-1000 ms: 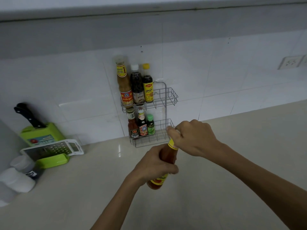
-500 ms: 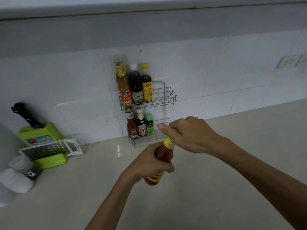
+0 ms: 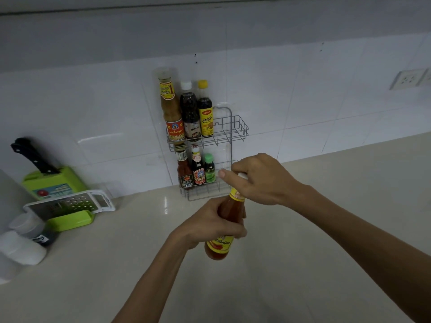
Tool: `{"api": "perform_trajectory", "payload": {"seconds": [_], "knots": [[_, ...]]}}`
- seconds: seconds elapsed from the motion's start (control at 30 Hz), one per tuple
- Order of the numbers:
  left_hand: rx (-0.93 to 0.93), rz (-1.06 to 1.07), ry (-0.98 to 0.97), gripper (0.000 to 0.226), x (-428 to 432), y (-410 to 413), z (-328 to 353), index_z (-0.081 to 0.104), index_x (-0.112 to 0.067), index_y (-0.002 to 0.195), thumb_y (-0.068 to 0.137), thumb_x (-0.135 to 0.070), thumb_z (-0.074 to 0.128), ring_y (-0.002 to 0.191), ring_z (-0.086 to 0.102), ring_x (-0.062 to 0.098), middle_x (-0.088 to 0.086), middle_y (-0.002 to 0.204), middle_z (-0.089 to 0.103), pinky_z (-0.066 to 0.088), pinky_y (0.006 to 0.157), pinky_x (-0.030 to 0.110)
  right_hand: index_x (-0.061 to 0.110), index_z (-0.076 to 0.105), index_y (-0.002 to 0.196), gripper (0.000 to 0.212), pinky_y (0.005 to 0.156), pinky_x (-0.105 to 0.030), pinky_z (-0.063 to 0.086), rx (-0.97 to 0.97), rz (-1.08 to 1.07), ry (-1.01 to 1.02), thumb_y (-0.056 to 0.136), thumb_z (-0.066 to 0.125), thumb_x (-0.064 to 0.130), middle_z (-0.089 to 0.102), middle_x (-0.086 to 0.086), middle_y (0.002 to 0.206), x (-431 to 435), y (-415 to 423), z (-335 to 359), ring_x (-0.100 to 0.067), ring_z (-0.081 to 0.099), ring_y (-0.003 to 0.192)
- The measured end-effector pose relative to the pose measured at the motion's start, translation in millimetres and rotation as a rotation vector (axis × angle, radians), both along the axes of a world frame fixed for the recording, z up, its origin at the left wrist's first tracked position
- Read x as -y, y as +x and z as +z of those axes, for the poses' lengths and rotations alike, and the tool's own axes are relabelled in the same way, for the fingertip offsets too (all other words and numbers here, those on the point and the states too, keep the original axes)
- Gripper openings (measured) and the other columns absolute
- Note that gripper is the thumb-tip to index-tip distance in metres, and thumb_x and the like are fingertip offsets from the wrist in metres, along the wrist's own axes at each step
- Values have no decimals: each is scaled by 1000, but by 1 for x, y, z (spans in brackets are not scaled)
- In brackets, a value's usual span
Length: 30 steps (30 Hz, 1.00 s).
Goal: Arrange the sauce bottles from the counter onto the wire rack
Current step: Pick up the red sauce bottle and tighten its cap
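Note:
A red chili sauce bottle (image 3: 231,208) with a yellow label is held above the counter, just in front of the wire rack (image 3: 235,129). My left hand (image 3: 210,226) wraps around its body. My right hand (image 3: 261,178) covers the top, fingers closed around its white cap. The two-tier rack hangs on the tiled wall. Its upper shelf holds three tall bottles (image 3: 191,113) on the left side; the lower shelf holds three small bottles (image 3: 198,170), also at the left. The right part of each shelf is bare.
At the left stand a green knife block (image 3: 56,180) with a black-handled knife (image 3: 32,156), a white grater (image 3: 70,202) on a green tray, and white containers (image 3: 21,248) at the counter's left edge. A wall socket (image 3: 408,79) is at upper right.
The bottle and both hands have shifted slightly, and my right hand has opened a little over the cap, with the index finger now sticking out leftward.

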<state>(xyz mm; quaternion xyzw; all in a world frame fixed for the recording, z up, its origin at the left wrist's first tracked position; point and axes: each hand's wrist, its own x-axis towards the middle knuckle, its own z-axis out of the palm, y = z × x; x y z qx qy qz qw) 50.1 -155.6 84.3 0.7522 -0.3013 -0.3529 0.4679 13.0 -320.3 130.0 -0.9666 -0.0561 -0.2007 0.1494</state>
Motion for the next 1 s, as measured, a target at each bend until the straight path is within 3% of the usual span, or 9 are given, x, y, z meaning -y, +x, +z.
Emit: {"api": "perform_trajectory", "payload": {"seconds": [0.1, 0.17, 0.27, 0.37, 0.5, 0.63, 0.77, 0.9, 1.0], "knots": [[155, 187, 10, 30, 9, -4, -10, 65, -21, 90, 64, -19, 80, 77, 69, 20, 3, 86, 72, 58, 78, 42, 14, 46, 52, 53, 47, -26, 28, 11, -242, -163, 89, 31, 50, 49, -3, 50, -5, 5, -9, -25, 48, 53], [227, 292, 20, 33, 12, -4, -17, 63, -23, 87, 58, -25, 78, 80, 68, 28, 7, 87, 71, 57, 75, 48, 16, 49, 55, 60, 53, -27, 34, -8, -346, -183, 92, 29, 59, 49, -2, 53, -5, 7, -14, -24, 49, 55], [112, 188, 32, 30, 6, 3, -18, 65, -19, 88, 62, -16, 79, 73, 67, 19, 1, 81, 71, 58, 79, 46, 14, 45, 53, 71, 51, -28, 34, 36, -169, -108, 90, 26, 71, 48, -2, 47, -1, 8, -14, -19, 48, 47], [-4, 63, 26, 30, -1, 2, -15, 66, -16, 92, 66, -10, 82, 75, 68, 11, -1, 81, 73, 57, 85, 41, 16, 49, 53, 64, 47, -28, 32, 11, 43, -158, 94, 32, 62, 46, -2, 44, 0, 6, -12, -16, 42, 43], [45, 182, 4, 31, 8, -6, -20, 65, -16, 92, 67, -17, 83, 76, 68, 18, 6, 87, 72, 58, 79, 39, 15, 43, 51, 49, 52, -28, 32, 47, -203, -377, 93, 39, 40, 39, -1, 44, -8, 6, -5, -25, 45, 45], [349, 423, 73, 36, 22, -14, -27, 56, -26, 95, 68, -32, 79, 73, 62, 14, -3, 86, 66, 50, 59, 26, 18, 42, 67, 37, 64, -33, 34, -180, -381, -309, 94, 34, 41, 38, 0, 61, -7, 11, 9, -25, 47, 66], [183, 387, -30, 53, 21, -13, -31, 53, -28, 107, 66, -39, 86, 82, 65, 16, -5, 97, 66, 54, 59, 21, 17, 38, 61, 39, 65, -32, 34, -157, -377, -274, 93, 36, 40, 38, -1, 61, -13, 13, 11, -24, 47, 66], [175, 251, 12, 60, 6, -3, -42, 54, -32, 115, 65, -34, 87, 96, 65, 9, -10, 104, 66, 59, 79, 30, 16, 32, 57, 43, 63, -31, 34, -90, -413, -255, 93, 37, 39, 36, -1, 58, -8, 15, 14, -25, 47, 63], [244, 276, -14, 60, 2, 2, -52, 58, -30, 123, 69, -26, 85, 103, 63, 6, -9, 110, 67, 58, 89, 34, 11, 47, 62, 50, 64, -31, 36, -40, -436, -205, 95, 35, 46, 43, -2, 58, -4, 16, 9, -26, 52, 64]]}}
